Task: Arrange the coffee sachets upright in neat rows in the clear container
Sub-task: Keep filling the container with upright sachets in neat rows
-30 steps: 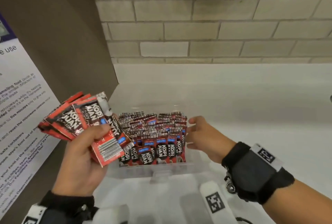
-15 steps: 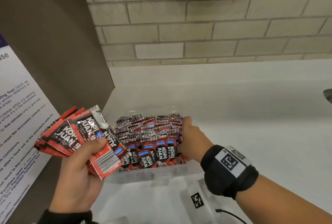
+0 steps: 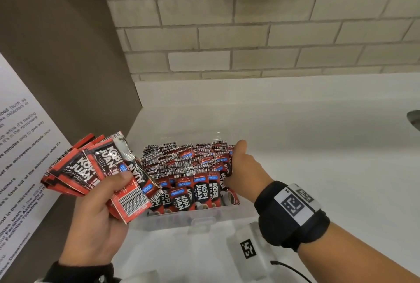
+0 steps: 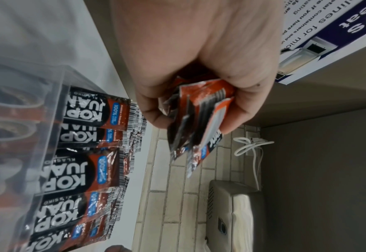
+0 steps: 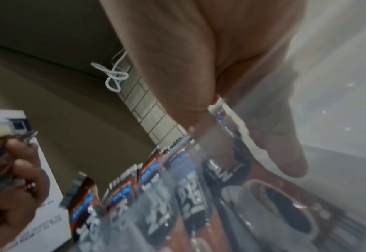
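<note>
A clear plastic container stands on the white counter, packed with red and black coffee sachets standing upright in rows. My left hand grips a fanned bundle of the same sachets just left of the container; the left wrist view shows this bundle clamped between thumb and fingers. My right hand is at the container's right end, thumb pointing up along the outermost sachets. Its fingers reach down beside them and are mostly hidden. In the blurred right wrist view one finger lies straight behind the clear wall.
A brown cabinet side with a white printed notice closes off the left. A brick wall rises behind, with a metal dispenser and a white cable on it. The container's clear lid lies in front. White counter stretches right.
My right hand has moved forward from the container's front right corner to its right end, fingers going down beside the sachets. The left hand still holds its bundle in the same place.
</note>
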`<state>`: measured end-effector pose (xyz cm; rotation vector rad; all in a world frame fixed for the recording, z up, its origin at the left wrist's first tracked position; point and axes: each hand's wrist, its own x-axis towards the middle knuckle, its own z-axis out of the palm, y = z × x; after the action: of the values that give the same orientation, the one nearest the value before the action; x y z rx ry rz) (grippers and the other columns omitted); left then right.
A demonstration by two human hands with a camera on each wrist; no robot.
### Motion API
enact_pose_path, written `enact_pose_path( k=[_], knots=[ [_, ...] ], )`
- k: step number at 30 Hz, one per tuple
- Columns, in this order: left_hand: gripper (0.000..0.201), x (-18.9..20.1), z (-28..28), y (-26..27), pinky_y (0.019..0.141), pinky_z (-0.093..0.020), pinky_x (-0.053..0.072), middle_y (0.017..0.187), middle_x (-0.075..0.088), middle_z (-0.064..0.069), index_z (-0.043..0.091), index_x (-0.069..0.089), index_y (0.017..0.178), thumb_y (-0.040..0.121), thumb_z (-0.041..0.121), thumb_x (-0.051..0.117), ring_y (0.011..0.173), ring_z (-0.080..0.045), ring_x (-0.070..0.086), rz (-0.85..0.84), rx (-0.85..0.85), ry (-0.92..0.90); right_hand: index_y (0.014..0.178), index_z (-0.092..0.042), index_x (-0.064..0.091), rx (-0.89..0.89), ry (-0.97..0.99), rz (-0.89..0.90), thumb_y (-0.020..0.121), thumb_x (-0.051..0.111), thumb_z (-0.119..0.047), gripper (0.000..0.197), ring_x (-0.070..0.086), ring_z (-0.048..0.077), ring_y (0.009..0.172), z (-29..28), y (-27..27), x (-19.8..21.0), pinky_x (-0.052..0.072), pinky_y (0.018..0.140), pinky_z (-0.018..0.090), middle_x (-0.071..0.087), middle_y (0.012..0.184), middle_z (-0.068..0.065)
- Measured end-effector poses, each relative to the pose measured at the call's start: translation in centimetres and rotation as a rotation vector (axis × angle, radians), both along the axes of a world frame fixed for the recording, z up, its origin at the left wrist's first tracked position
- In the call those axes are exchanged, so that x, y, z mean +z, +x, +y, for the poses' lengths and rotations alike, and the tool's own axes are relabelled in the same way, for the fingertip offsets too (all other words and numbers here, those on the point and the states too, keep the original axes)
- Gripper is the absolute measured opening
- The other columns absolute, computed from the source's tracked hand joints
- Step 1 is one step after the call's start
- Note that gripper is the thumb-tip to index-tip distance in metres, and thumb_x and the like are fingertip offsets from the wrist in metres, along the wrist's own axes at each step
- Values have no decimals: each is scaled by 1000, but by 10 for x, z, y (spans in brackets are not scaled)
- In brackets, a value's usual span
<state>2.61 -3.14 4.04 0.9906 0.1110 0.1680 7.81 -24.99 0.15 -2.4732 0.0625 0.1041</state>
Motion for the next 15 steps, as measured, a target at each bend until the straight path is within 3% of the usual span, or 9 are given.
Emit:
enact_pose_path(
  k=[3,6,10,13,15],
  knots=[
    [35,-1,0,0,53,-25,55,80,69,7,22,58,110,88,-3,44,70,-8,70,2,-8,-4,112,-15,19,4,31,8,84,65,-7,54,66,23,80,1,1,-2,56,70,35,63,97,9],
    [35,-1,-1,-1,52,-26,55,81,69,6,23,60,106,88,-3,44,70,-9,70,5,-21,2,108,-15,18,23,48,18,85,65,-9,52,66,21,79,2,0,-3,56,69,33,63,97,8],
    [35,2,-4,-2,53,-26,56,85,70,5,23,60,107,85,-2,48,73,-12,71,2,-27,11,120,-12,19,27,-13,44,84,61,-1,57,66,24,74,-3,1,7,57,64,37,62,88,10],
    [38,4,-7,-3,51,-27,55,84,71,4,21,59,108,76,2,53,72,-13,72,8,-37,5,110,-15,21,39,-56,37,84,61,-2,49,61,19,66,-10,-2,16,53,59,33,59,83,6],
    [41,4,-10,-3,51,-28,55,85,72,2,19,60,107,69,4,54,72,-14,72,12,-46,7,111,-14,25,64,-81,62,83,65,-5,49,63,20,74,-8,-6,19,53,64,31,61,93,7]
  ],
)
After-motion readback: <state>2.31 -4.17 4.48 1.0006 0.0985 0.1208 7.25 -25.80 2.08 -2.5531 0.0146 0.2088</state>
